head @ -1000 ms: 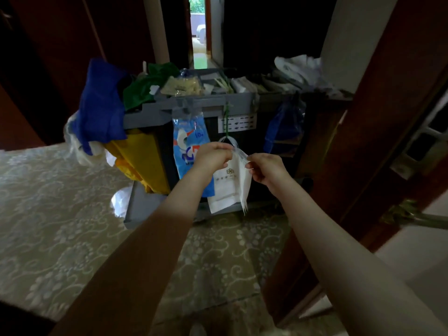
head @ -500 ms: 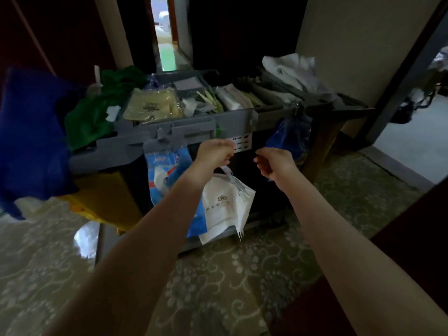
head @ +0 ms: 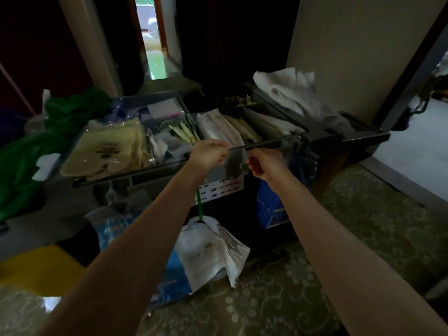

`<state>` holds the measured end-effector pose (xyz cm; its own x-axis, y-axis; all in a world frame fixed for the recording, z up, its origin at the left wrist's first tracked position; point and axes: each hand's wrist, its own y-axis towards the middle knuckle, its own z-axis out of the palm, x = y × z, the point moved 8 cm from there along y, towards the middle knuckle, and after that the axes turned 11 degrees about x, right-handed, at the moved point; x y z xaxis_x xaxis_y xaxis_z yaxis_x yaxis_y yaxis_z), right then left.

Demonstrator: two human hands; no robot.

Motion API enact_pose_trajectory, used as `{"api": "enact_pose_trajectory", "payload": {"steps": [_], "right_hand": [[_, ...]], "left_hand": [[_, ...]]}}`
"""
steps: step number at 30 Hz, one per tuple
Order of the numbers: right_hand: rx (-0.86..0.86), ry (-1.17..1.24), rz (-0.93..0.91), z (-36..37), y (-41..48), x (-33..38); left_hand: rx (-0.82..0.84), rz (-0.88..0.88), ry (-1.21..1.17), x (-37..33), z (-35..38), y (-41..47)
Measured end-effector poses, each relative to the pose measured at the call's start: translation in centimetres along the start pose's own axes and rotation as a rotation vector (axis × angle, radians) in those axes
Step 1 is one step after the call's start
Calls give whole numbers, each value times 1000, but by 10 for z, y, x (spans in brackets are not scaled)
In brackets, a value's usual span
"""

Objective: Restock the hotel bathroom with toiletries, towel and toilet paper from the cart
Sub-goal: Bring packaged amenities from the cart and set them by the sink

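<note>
On my far left a green cloth [head: 60,122] is heaped over the end of the cart [head: 145,174]. Just beside it, in the top tray, lies a pale yellow packet [head: 106,146] in clear wrap. Next come the slim toiletry sachets [head: 184,128], stood on edge in their own compartment.

My left hand [head: 209,151] is at the tray's front rim, right in front of those sachets. Its grip is curled tight, but I cannot tell whether it pinches anything. Below, between my forearms, white paper bags [head: 208,251] hang from a green strap [head: 200,204]. My right hand [head: 265,163] sits just beside the left at the same rim. Its fingers are curled too, and what they hold, if anything, is hidden from me.

Further right and to the rear, the white towels [head: 291,93] are piled on the cart top. I see no toilet paper that I can be sure of.

I expect the sachets to be light and slippery, best pinched by their top edges, a few at once. A towel should be soft and floppy, so I would slide flat fingers under the fold and lift it whole.
</note>
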<state>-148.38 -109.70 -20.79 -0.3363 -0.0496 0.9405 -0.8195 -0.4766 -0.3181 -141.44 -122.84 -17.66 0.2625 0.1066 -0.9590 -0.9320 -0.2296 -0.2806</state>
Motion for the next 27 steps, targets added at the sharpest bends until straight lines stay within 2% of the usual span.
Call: {"api": "enact_pose_trajectory", "payload": {"steps": [3,8,14,18,20,24,27], "right_hand": [[10,1,-6,0,29,10],[-34,-62,-37,-4,79,36],[-137,-287,-45,-8,123,71],[-227,-434,-36,-9,159,81],[-207,-556,-3,-3,175,79],[-40,-874,221,15,195,65],[44,-897,263,22,209,60]], "left_hand": [[-88,20,57,-11,-16,30],[-12,26,35,-28,-25,86],[12,97,0,-53,-49,142],[-46,132,104,-64,-75,164],[-53,96,120,-62,-84,175],[-43,-1,34,-55,-92,190],[-84,-4,38,-54,-98,194]]}}
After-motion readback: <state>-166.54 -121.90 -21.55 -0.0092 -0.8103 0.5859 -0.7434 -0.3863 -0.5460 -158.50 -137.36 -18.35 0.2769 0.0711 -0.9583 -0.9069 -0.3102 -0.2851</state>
